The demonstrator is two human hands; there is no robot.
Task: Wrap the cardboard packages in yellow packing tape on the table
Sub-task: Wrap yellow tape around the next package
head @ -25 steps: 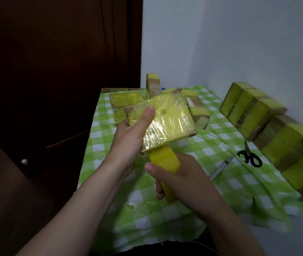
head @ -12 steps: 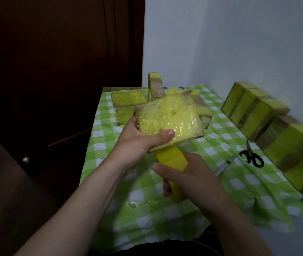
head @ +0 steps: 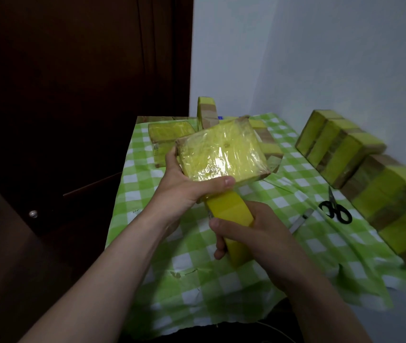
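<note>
Left hand holds the package, right hand the tape roll.

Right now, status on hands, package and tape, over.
Left hand grips yellow-taped square cardboard package, held off the table. Right hand grips yellow tape roll beneath it. Black scissors lie clear, to the right.

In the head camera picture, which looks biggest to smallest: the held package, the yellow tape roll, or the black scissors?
1. held package: largest.
2. tape roll: second, partly hidden.
3. scissors: smallest-looking, but they lie farther from the camera, so roll versus scissors is unsure.
</note>
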